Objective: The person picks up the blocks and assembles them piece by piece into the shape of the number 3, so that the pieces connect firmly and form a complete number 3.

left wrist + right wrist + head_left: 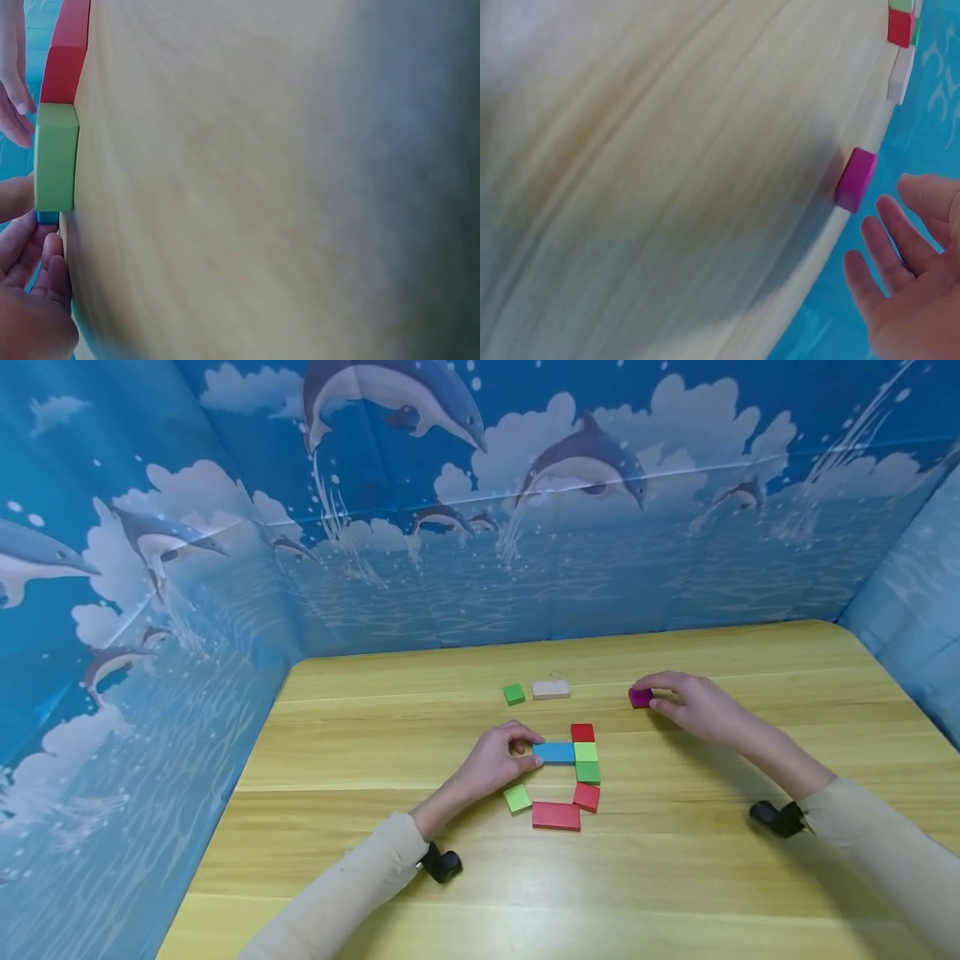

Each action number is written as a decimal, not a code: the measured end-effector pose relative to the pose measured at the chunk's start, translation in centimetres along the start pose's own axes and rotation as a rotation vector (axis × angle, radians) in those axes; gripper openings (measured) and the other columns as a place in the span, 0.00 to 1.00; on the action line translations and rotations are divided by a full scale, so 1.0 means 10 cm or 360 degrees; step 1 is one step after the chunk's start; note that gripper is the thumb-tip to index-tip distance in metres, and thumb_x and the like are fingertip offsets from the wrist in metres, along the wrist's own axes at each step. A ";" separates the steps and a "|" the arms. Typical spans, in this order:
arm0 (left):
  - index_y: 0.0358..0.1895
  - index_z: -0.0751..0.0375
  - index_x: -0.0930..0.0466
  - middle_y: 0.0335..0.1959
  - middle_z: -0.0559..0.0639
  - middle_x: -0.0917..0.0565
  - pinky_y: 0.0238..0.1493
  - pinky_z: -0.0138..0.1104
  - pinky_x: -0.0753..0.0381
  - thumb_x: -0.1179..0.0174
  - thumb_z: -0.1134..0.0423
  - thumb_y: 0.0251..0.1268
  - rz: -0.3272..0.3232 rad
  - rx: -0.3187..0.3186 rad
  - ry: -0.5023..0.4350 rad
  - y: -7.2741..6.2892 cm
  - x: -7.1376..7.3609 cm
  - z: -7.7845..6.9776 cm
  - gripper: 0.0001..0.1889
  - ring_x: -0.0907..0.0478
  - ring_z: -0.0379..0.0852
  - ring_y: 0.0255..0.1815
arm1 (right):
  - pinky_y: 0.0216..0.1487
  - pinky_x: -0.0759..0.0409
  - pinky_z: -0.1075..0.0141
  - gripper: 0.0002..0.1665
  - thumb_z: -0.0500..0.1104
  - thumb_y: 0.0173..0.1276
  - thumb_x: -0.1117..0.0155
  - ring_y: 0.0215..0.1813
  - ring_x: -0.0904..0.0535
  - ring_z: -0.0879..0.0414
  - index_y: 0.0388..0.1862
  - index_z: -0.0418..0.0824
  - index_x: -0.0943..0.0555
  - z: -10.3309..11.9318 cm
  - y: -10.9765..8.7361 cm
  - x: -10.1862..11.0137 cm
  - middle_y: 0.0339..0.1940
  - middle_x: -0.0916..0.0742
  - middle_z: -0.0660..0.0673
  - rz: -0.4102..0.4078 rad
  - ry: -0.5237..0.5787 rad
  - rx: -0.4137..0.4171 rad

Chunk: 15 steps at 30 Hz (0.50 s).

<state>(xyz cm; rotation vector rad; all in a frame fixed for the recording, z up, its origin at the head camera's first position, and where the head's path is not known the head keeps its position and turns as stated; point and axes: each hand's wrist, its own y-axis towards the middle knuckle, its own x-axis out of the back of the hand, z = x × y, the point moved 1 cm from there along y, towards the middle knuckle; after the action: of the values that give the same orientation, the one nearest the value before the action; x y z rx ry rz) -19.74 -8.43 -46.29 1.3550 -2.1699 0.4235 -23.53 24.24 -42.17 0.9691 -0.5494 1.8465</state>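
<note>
Pale yellow wood-grain table (405, 697), rounded back corners. Creased blue cloth backdrop (450, 602) printed with leaping grey-blue dolphins (588, 453), white clouds (697, 422) and rippling water runs all along the back edge and wraps past both sides too. Soft whitish glare (555, 893) sits well in from the left edge.

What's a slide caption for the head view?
Left fingers at the blue block, right fingers by the purple block, dolphin backdrop behind.

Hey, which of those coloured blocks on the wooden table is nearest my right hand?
The small purple rectangular block, next to your right hand. It's the only purple one and lies farthest right in the head view, apart from the others.
</note>
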 end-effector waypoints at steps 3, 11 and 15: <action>0.49 0.56 0.14 0.39 0.42 0.20 0.38 0.31 0.27 0.32 0.65 0.61 0.0003 0.0003 -0.0004 0.00 0.00 0.00 0.12 0.27 0.41 0.37 | 0.59 0.31 0.38 0.21 0.31 0.72 0.41 0.65 0.31 0.32 0.63 0.35 0.23 -0.05 0.04 -0.01 0.60 0.21 0.30 0.0018 0.0009 -0.0012; 0.49 0.56 0.14 0.39 0.42 0.20 0.38 0.31 0.27 0.32 0.65 0.62 0.0003 0.0003 0.0008 0.00 0.00 -0.01 0.12 0.28 0.41 0.37 | 0.56 0.29 0.40 0.22 0.31 0.71 0.41 0.64 0.30 0.33 0.63 0.34 0.24 -0.14 0.10 -0.04 0.61 0.22 0.29 0.0054 0.0012 -0.0070; 0.49 0.56 0.15 0.39 0.43 0.20 0.38 0.31 0.27 0.32 0.65 0.62 0.0000 -0.0004 0.0008 0.01 0.00 0.00 0.12 0.28 0.41 0.37 | 0.55 0.27 0.41 0.22 0.32 0.70 0.40 0.61 0.27 0.34 0.63 0.34 0.23 -0.16 0.12 -0.07 0.59 0.21 0.29 0.0046 0.0002 -0.0092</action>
<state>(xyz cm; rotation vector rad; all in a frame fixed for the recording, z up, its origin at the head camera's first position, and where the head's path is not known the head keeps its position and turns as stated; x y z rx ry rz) -19.83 -8.43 -46.30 1.3509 -2.1656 0.4236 -25.02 24.47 -43.67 0.9258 -0.6158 1.8465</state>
